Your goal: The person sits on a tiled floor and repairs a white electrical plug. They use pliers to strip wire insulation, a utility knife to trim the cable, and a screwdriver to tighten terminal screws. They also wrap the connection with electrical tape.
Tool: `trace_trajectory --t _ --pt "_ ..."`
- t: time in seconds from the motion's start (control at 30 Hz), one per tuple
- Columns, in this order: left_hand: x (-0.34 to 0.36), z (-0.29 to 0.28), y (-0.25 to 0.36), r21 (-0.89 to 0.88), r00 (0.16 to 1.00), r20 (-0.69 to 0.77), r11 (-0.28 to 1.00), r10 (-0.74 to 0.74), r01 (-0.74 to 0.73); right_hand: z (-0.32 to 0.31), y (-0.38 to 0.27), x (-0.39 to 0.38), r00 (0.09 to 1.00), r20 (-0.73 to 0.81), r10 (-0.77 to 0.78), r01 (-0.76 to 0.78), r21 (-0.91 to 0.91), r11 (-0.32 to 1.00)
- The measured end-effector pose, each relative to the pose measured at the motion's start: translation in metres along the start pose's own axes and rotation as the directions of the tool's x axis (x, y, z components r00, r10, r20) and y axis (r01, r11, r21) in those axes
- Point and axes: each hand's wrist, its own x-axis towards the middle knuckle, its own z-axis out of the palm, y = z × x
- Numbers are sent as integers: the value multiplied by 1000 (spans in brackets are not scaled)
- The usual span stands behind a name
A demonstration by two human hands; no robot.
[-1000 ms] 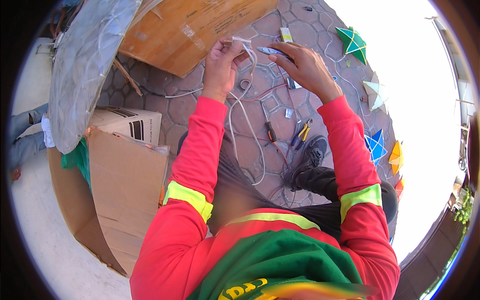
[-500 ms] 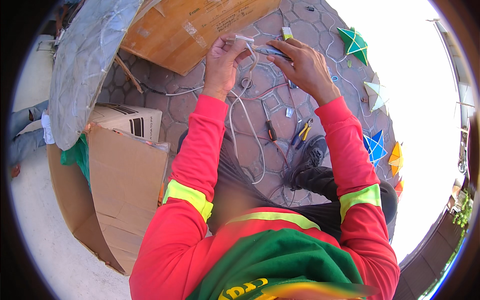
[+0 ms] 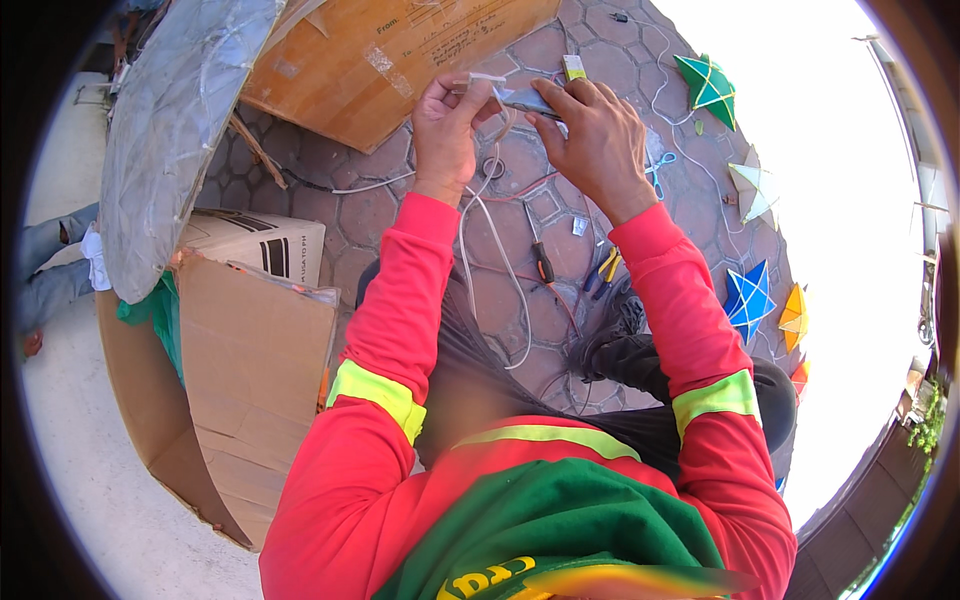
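Observation:
My left hand [image 3: 445, 135] is closed on a thin white cable [image 3: 480, 215] near a small pale piece [image 3: 485, 78] at its end. My right hand [image 3: 600, 140] grips a grey blade-like tool [image 3: 522, 98], whose tip meets the cable beside my left fingers; the exact contact is too small to make out. Below the hands, on hexagonal pavers [image 3: 540, 320], lie a black-and-orange screwdriver [image 3: 542, 262], yellow-handled pliers [image 3: 607, 268], a dark roll [image 3: 493, 167] and red wires. Blue scissors [image 3: 661, 172] lie just right of my right hand.
Cardboard boxes [image 3: 250, 370] and a grey sheet [image 3: 165, 150] stand left, with another person's legs [image 3: 55, 280] beyond. A large box [image 3: 330, 70] is ahead. Several star lanterns [image 3: 710, 92] with white wire line the right, beside a bright white surface. My foot [image 3: 610, 335] is below the tools.
My right hand has shifted slightly left with the tool, its tip now closer to my left fingers. More of the blue scissors shows. My left hand has barely moved.

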Motion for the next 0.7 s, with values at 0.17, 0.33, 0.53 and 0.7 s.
trace_trajectory --t 0.17,0.33,0.53,0.7 --pt "0 3 -1 -38 998 -56 999 -34 32 4 -3 -1 999 -44 -10 9 -27 1000" --pt "-3 7 -2 -71 988 -137 995 -72 63 4 -6 -2 998 -65 -1 -2 -54 999" --pt "-5 5 -3 -45 983 -153 995 -100 94 6 -8 -3 996 -87 3 -7 -56 998" --pt "-5 4 -1 -72 975 -196 993 -107 95 4 -2 -3 999 -27 23 -21 78 997"
